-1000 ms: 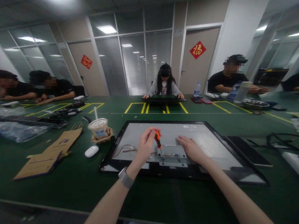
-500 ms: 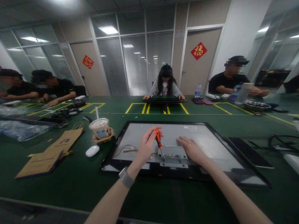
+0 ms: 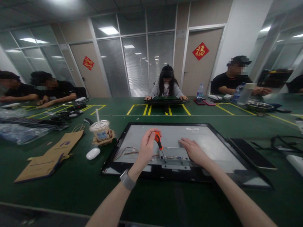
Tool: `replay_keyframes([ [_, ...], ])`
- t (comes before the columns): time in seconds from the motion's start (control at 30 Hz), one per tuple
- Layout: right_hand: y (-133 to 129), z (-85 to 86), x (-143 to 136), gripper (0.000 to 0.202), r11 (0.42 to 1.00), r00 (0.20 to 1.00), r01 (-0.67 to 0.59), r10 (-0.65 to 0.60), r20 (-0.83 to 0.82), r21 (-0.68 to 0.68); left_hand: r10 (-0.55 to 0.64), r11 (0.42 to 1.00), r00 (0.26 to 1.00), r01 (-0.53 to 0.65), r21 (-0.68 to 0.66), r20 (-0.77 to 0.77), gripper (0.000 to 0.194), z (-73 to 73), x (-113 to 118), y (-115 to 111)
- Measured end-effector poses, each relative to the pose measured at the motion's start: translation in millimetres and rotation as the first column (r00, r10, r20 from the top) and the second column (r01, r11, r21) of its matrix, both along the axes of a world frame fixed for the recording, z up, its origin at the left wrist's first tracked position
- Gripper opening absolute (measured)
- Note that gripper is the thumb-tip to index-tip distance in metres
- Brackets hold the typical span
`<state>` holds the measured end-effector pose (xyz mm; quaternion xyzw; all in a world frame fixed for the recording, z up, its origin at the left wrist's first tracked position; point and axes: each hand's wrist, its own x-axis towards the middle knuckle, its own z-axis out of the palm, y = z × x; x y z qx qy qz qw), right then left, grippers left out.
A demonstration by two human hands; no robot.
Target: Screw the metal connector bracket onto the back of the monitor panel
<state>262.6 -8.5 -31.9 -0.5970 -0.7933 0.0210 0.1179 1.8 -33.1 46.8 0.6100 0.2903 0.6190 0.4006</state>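
Note:
My left hand (image 3: 147, 145) is closed around the orange and black handle of a screwdriver (image 3: 158, 139). The tool leans with its shaft pointing down at the left part of a metal bracket (image 3: 175, 153) that carries several connector ports. Whether the tip sits in a screw is too small to tell. That bracket is on the back of a flat display panel (image 3: 163, 131) with a black frame, lying on the table. My right hand (image 3: 194, 151) rests flat on the panel just right of the bracket, fingers stretched out. Thin wires (image 3: 127, 151) lie on the panel's left side.
Left of the panel stand a drink cup (image 3: 100, 129) in a cardboard holder and a white mouse (image 3: 93, 153), with a brown paper bag (image 3: 54, 152) beyond. On the right lie a dark flat slab (image 3: 251, 153) and black cables (image 3: 288, 144). A person (image 3: 166, 83) sits opposite.
My left hand and the screwdriver handle have shifted slightly left, and the shaft now points nearer the bracket's left end. My right hand stays in place on the panel.

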Motion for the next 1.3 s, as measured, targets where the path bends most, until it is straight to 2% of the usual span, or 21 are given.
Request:
replay_keyframes([
  [0.23, -2.1, 1.6, -0.9, 0.055, 1.000, 0.999, 0.006, -0.007, -0.033, -0.008, 0.049, 0.996, 0.998, -0.047, 0.078, -0.035, 0.020, 5.8, 1.9, -3.3],
  [0.37, -3.2, 5.2, -3.0, 0.055, 0.999, 1.000, 0.006, -0.007, -0.015, -0.038, -0.033, 0.999, 0.998, 0.034, 0.014, -0.051, 0.026, 3.5, 0.6, -2.9],
  [0.47, -2.5, 6.2, -3.9, 0.055, 0.999, 1.000, 0.012, -0.012, -0.003, -0.043, -0.115, 0.992, 0.993, 0.117, -0.049, 0.034, 0.036, -1.9, 3.2, -1.0],
  [0.57, -1.5, 4.7, -3.6, 0.054, 0.999, 1.000, 0.015, -0.016, -0.010, -0.034, -0.130, 0.990, 0.987, 0.135, -0.049, 0.089, 0.038, -4.9, 5.6, -0.9],
  [0.63, -1.3, 2.9, -3.1, 0.053, 1.000, 1.000, 0.012, -0.012, -0.016, -0.021, -0.132, 0.990, 0.989, 0.135, -0.046, 0.068, 0.037, -4.2, 5.2, -1.9],
  [0.7, -1.2, 0.9, -2.4, 0.053, 1.000, 1.000, 0.005, -0.006, -0.020, -0.007, -0.112, 0.993, 0.994, 0.113, -0.036, 0.014, 0.034, -1.9, 3.7, -3.1],
  [0.8, -0.7, -1.9, -1.6, 0.053, 1.000, 1.000, 0.002, -0.002, -0.029, 0.010, -0.020, 0.999, 0.998, 0.022, 0.023, -0.062, 0.024, 1.5, 2.4, -4.2],
  [0.97, 0.9, -3.5, -0.2, 0.053, 1.000, 1.000, -0.003, 0.003, -0.028, 0.020, 0.142, 0.984, 0.986, -0.131, 0.121, -0.087, 0.015, 2.7, 4.4, -5.5],
  [1.03, 1.0, -2.6, 0.0, 0.053, 1.000, 1.000, -0.006, 0.006, -0.023, 0.014, 0.160, 0.978, 0.983, -0.146, 0.147, -0.086, 0.018, 2.8, 5.0, -7.3],
  [1.2, 0.5, -1.5, -0.5, 0.053, 1.000, 1.000, -0.001, 0.001, -0.025, 0.009, -0.011, 0.998, 0.998, 0.014, 0.064, -0.055, 0.034, 2.9, 4.7, -11.6],
  [1.3, 0.5, -2.9, -0.3, 0.055, 1.000, 1.000, 0.001, 0.000, -0.022, 0.018, -0.020, 0.998, 0.996, 0.025, 0.053, -0.084, 0.033, 1.7, 4.1, -10.7],
])
